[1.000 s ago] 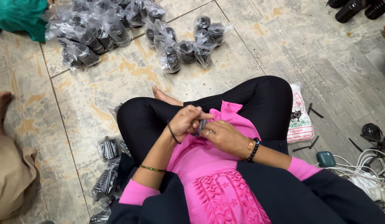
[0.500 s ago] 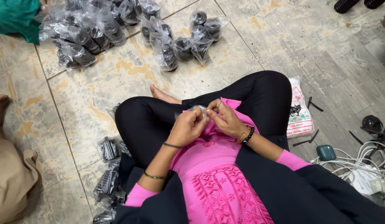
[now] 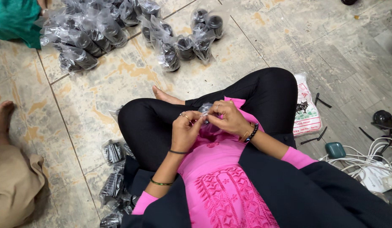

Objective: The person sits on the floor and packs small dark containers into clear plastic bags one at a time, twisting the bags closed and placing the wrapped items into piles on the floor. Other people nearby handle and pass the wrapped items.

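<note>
Left hand [image 3: 185,131] and right hand [image 3: 227,118] both pinch a small clear plastic bag [image 3: 205,109] over the lap, fingers curled closed on it

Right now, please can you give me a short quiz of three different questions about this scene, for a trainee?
1. True or false: both hands meet on the small clear packet over the lap.
2. Where does the pile of bagged black parts lie: A on the floor ahead, B on a shelf?
3. Fill in: the teal block lies beside the white ___.

Key: 1 true, left hand and right hand; 2 A; 3 cables.
</note>
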Demonstrator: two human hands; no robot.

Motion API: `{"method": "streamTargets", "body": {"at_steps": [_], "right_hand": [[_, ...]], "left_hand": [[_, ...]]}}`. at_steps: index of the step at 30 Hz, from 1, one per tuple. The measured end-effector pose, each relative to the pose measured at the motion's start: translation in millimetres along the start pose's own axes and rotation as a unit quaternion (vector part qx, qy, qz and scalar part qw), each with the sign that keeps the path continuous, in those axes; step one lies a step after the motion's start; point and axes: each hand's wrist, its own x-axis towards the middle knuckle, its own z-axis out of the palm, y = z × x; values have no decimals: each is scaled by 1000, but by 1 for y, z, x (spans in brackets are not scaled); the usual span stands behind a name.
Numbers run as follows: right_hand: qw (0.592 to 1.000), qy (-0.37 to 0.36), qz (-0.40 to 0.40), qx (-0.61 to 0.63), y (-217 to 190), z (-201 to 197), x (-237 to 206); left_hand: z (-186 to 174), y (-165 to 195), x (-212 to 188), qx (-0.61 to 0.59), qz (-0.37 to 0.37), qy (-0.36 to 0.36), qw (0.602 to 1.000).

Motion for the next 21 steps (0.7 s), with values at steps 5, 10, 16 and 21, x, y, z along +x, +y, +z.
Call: {"method": "streamTargets", "body": {"at_steps": [5,10,16,21], "right_hand": [[993,53,1,-107,-19,8,-3],[953,82,-246,-155,-29,-2,2],[993,23,-111,-14,-8,7,-6],[996,9,59,62,7,11,-7]], "left_hand": [[13,-24,-4,-224,-86,0,971],[-9,-53,14,-372,-221,-147,889],[-11,-16,23,-90,-135,-147,976],[4,23,10,271,303,42,913]]}}
